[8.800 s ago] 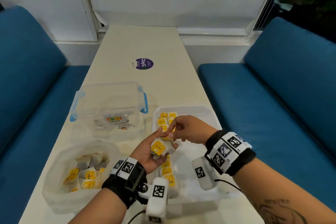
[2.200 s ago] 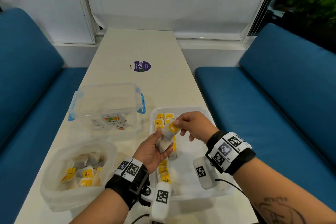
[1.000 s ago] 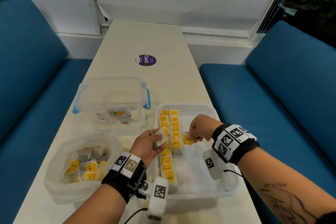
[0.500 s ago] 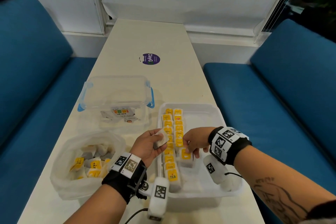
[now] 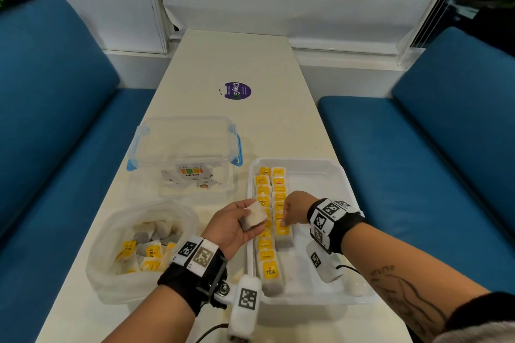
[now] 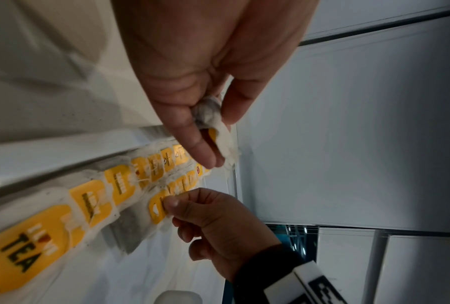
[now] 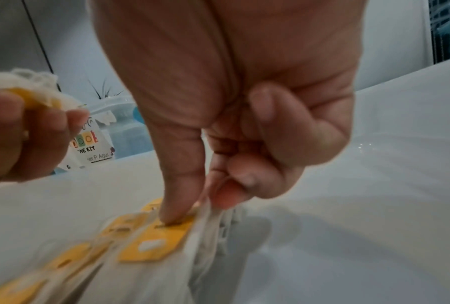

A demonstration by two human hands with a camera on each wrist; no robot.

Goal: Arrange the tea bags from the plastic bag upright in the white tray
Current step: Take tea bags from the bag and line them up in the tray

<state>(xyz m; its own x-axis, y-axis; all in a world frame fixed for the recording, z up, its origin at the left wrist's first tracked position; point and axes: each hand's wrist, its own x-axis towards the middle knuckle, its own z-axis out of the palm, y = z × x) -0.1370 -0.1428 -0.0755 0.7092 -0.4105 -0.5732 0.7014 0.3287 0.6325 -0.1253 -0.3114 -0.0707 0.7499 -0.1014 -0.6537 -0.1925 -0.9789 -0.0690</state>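
The white tray [image 5: 320, 167] holds two rows of upright tea bags [image 5: 264, 198] with yellow tags. My right hand [image 5: 284, 221] is inside the tray and pinches the top of the nearest tea bag of the right row [image 5: 283, 238]; in the right wrist view the thumb [image 7: 178, 185] presses on its yellow tag [image 7: 153, 242]. My left hand [image 5: 245, 221] hovers over the tray's left rim and holds another tea bag [image 5: 254, 217], also seen pinched in the left wrist view [image 6: 212, 121]. The plastic bag [image 5: 111, 273] lies to the left with several tea bags [image 5: 152, 252] inside.
A clear lidded box with blue clips [image 5: 184, 153] stands behind the plastic bag. A purple round sticker [image 5: 237, 90] is farther up the narrow white table [image 5: 278, 120]. Blue sofas [image 5: 55, 147] flank the table on both sides.
My right hand took a tea bag from the left hand, lowered it into the tray and set it at the near end of the right row. The left hand still holds its bag.
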